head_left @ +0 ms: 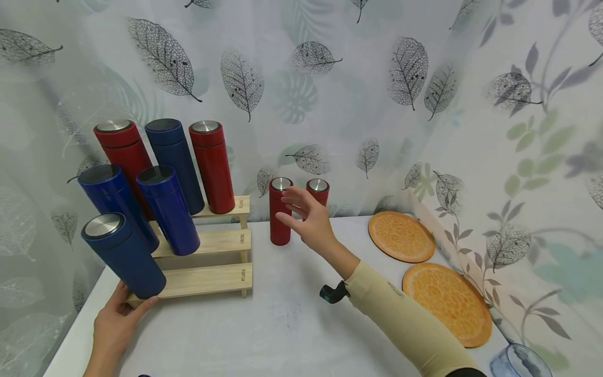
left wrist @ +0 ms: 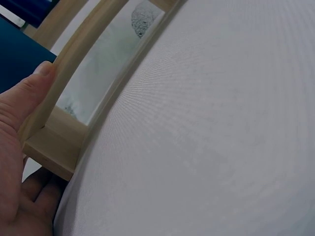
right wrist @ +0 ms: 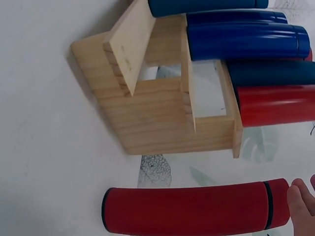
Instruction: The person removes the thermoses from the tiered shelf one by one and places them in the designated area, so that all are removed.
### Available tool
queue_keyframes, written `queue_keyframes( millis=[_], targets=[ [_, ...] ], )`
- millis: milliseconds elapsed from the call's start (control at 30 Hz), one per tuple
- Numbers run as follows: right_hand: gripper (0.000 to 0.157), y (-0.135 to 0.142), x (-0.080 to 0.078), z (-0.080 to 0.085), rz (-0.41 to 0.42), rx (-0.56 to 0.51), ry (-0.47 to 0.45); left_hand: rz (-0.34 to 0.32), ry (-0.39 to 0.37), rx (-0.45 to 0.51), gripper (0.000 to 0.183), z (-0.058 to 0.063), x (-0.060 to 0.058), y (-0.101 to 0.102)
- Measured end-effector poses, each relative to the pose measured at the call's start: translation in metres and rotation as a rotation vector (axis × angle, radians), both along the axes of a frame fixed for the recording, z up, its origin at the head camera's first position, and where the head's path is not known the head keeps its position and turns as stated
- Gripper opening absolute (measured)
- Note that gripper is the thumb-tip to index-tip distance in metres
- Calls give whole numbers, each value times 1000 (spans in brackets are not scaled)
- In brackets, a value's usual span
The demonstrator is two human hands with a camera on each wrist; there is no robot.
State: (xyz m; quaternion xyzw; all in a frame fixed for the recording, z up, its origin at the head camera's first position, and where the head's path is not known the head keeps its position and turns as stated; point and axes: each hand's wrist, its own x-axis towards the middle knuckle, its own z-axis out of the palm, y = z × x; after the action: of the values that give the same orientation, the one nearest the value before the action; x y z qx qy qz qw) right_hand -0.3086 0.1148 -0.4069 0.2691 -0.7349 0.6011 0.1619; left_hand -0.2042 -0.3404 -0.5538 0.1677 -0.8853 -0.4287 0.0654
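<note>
My left hand (head_left: pixel 114 319) holds the left end of a three-step wooden rack (head_left: pixel 207 283), with its thumb (left wrist: pixel 30 91) along the lowest board. Right above that thumb stands a dark blue flask (head_left: pixel 129 259) with a steel lid. Two glossy blue flasks (head_left: pixel 170 220) occupy the middle step. On the top step a matte blue flask (head_left: pixel 175 167) is between two red flasks (head_left: pixel 214 173). Fingers spread, my right hand (head_left: pixel 308 214) is raised by the cap of a red flask (head_left: pixel 280 225) on the table. Behind the hand, another red flask (head_left: pixel 318 189) is partly hidden.
Two round orange-brown mats (head_left: pixel 401 236) lie along the right side of the white table (head_left: pixel 282 324). A clear glass container (head_left: pixel 518 364) stands at the lower right corner. Leaf-patterned curtains (head_left: pixel 301 104) close off the back and sides.
</note>
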Motion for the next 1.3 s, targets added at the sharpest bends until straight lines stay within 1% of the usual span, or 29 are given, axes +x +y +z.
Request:
queue_keyframes(
  millis=[167,367,567,733,867,1067,1300],
  targets=[
    [62,-8,0,5,13,27,-19,0,0,3,99,-2,0,-2],
    [60,-19,-2,12,42,19,-23,-1,1,1,98,-3,-2,-2],
    [61,-30,-5,16,41,22,-26,-4,-6,-4,98,-2,-2,-3],
    [58,-39,-13,22,54,31,-7,-7,-8,-2,99,-1,-1,-3],
    [57,-45,-18,24,42,50,7,-26,3,4,99,-2,-1,-4],
    [59,-55,-26,25,62,83,-19,-19,-12,22,101,-2,0,-5],
    [59,-64,-36,23,69,80,-28,-21,-26,33,102,-1,-2,-5]
  ],
)
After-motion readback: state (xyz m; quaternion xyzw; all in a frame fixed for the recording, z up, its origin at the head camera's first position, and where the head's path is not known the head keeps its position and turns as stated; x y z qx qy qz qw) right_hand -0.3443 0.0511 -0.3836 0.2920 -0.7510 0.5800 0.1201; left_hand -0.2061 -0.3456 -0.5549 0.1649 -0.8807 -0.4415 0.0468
